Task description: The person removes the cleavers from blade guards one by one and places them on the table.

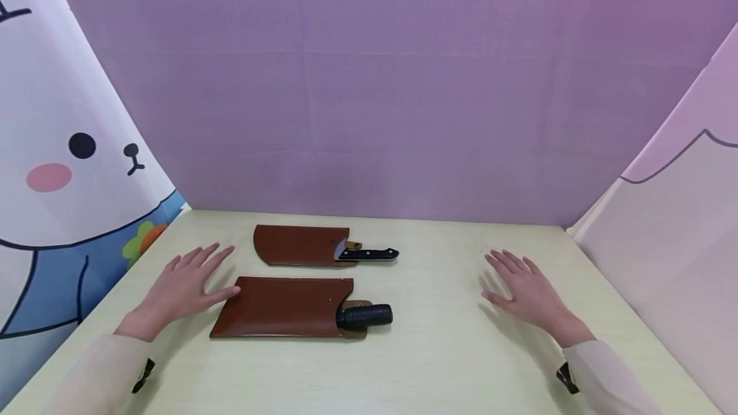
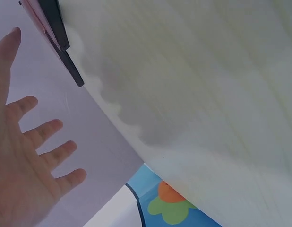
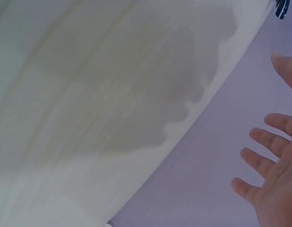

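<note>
Two knives lie in brown leather sheaths left of the table's middle, handles toward the right. The farther sheath [image 1: 300, 245] has a rounded left end; out of it comes a knife [image 1: 371, 255] with a black riveted handle and a bit of blade showing. From the nearer, larger sheath [image 1: 282, 306] sticks a ribbed black knife handle [image 1: 366, 316], its blade hidden. My left hand [image 1: 181, 290] hovers with spread fingers, its thumb overlapping the nearer sheath's left corner in the head view. Away to the right, my right hand [image 1: 527, 293] hovers palm down, holding nothing.
The pale wooden table [image 1: 438, 364] ends at an upright purple cloth [image 1: 392, 82]. A cartoon-printed panel [image 1: 57, 95] stands along the left side, and a pink and white panel [image 1: 680, 223] along the right.
</note>
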